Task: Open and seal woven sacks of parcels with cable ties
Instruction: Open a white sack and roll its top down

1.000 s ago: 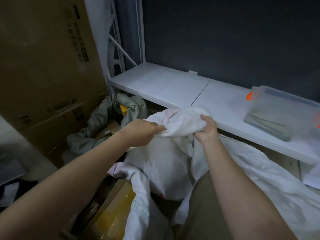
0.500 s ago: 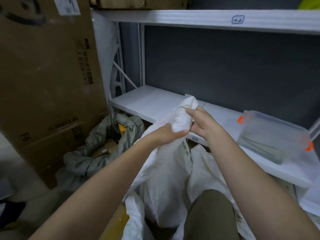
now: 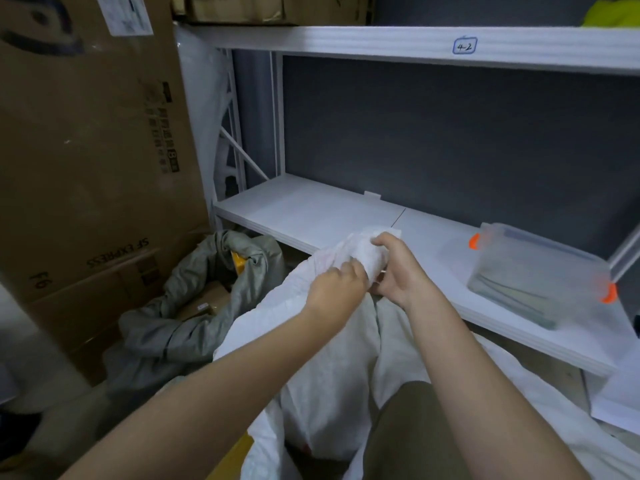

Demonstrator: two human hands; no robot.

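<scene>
Between both hands (image 3: 367, 282), sack neck (image 3: 363, 252)

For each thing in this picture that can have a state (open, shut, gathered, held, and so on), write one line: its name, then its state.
white sack: mouth gathered into a bunch, held up by both hands.
left hand: grips the bunched neck.
right hand: grips the bunch from the other side.
grey sack: open, mouth slumped, parcels showing inside.
clear plastic box: lid on, resting on the lower shelf.
cable tie: cannot tell whether one is on.
</scene>
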